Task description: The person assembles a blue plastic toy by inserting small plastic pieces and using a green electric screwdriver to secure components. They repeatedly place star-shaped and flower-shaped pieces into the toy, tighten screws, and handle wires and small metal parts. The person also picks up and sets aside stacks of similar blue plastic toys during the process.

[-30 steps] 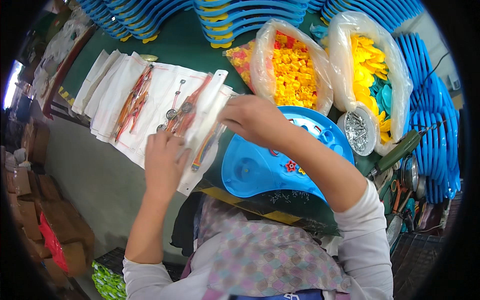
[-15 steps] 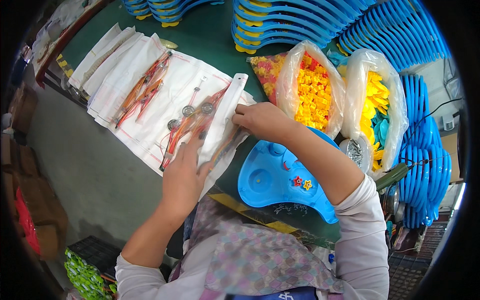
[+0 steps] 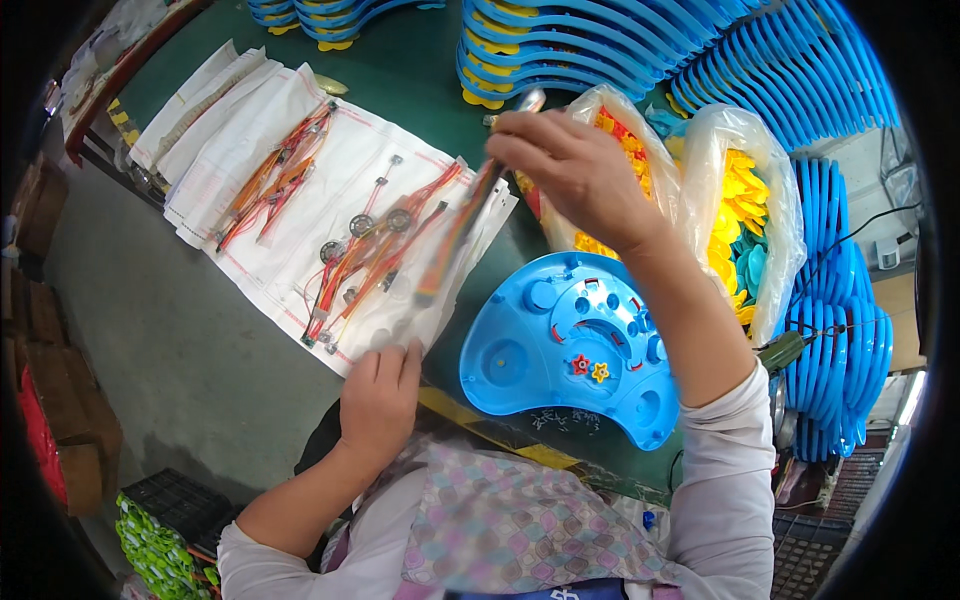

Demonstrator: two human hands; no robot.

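My right hand [image 3: 575,175] is closed on a wire harness [image 3: 455,240], whose red, yellow and dark wires hang down, smeared by motion, over the right edge of a white sheet [image 3: 270,275]. A shiny silver round part [image 3: 530,100] shows just above those fingers. At the sheet's near corner my left hand [image 3: 380,400] has its fingers pressed together on the edge; the fingertips are partly hidden. More wire harnesses [image 3: 375,240] with black round parts lie on the sheet. Close to my right forearm rests a blue curved plastic panel [image 3: 520,385] with a red and a yellow star on it.
Clear bags hold yellow and red pieces [image 3: 595,245] and yellow and teal pieces [image 3: 740,205]. Stacked blue plastic panels [image 3: 590,45] line the back and right. A green-handled tool [image 3: 780,352] hangs at right. More white sheets [image 3: 205,115] lie at far left.
My right hand has let go of the sheet's folded edge and lifted a wire harness up and right. The sheet now lies flatter. My left hand has drawn back to its near corner.
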